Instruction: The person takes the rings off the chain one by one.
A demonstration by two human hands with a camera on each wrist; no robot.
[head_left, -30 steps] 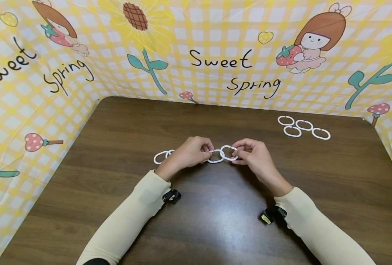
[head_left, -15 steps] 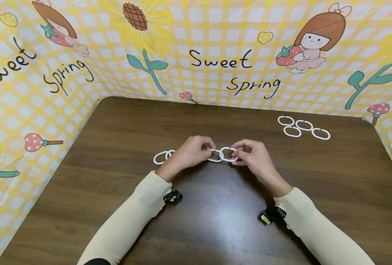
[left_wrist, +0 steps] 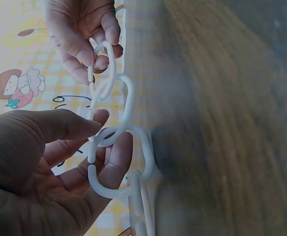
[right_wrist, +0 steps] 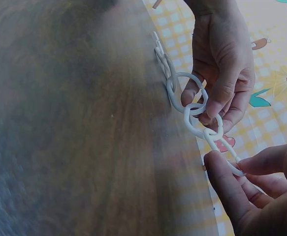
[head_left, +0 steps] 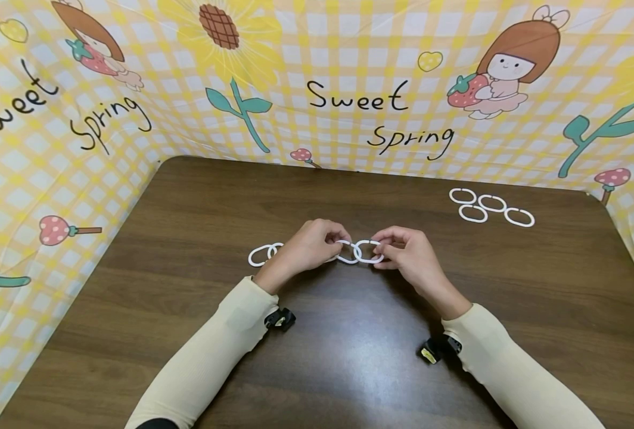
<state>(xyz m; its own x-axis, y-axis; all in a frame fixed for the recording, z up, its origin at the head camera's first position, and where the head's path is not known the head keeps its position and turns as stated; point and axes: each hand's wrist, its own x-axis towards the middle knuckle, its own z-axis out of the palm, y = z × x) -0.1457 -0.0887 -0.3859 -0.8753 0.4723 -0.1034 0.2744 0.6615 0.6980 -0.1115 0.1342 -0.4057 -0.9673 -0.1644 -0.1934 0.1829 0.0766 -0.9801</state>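
My left hand [head_left: 311,244] pinches a white C-shaped plastic chain link [head_left: 347,252] near where it joins the neighbouring link [left_wrist: 147,155]. My right hand [head_left: 412,253] holds the far side of the chain's end link [head_left: 369,252] between thumb and fingers. These links hook through one another, and the chain runs on leftward under my left hand. Its other end [head_left: 260,256] lies on the table past the left wrist. In the right wrist view, the end link [right_wrist: 222,150] hangs between my two hands. Fingers partly hide the links' gaps.
Several loose white links [head_left: 491,203] lie at the back right of the brown wooden table [head_left: 349,357]. A yellow checked cloth [head_left: 344,53] rises behind the table and at its sides. Black wrist cameras [head_left: 280,320] sit beneath both sleeves.
The end link in my right hand has shifted slightly left and down. My left hand has edged a little right. The loose links have stayed put.
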